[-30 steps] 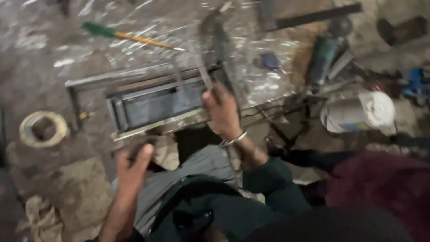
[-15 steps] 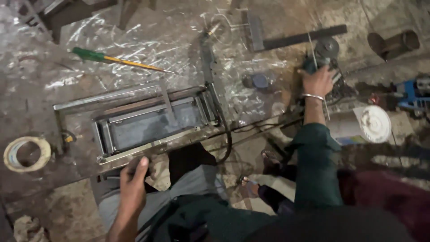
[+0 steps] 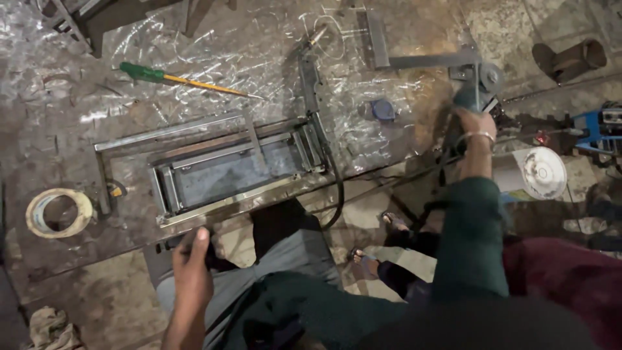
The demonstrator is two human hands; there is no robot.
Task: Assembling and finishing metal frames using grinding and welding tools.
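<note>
Right hand [image 3: 475, 123] is closing around the angle grinder [image 3: 481, 87] lying at the worktable's far right, well apart from the steel frame [image 3: 233, 170], while left hand [image 3: 192, 262] is gripping the near table edge [image 3: 97, 256] beside the frame, seemingly bracing the sideways reach.

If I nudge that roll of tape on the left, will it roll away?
Probably not: the roll of tape lies flat on the metal table, so it would likely slide. It looks hollow and thin-walled, so likely light.
</note>
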